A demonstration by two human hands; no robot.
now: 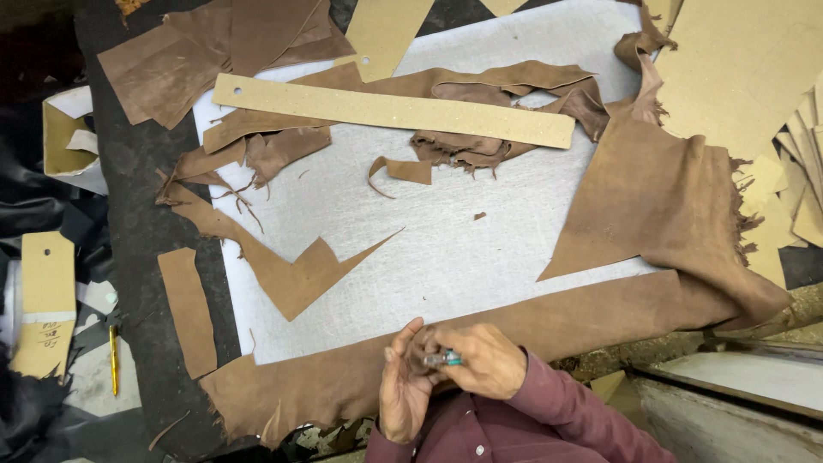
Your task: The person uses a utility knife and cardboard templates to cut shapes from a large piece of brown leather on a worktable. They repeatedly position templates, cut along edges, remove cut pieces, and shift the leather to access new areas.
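Note:
My two hands meet at the near edge of the table, over the brown leather hide (651,197). In my right hand (484,360) is a small tool with a teal and metal body (443,359), its fingers closed around it. My left hand (403,386) is raised with the palm turned towards the tool, fingertips touching its tip. A large piece of the brown hide (343,377) lies under both hands along the table's front edge. Both sleeves are maroon.
A grey cutting board (446,249) covers the table. On it lie a long cardboard strip (394,110), leather scraps (291,274) and cardboard patterns (737,60). A cardboard tag (47,300) and a yellow pen (113,360) lie at the left.

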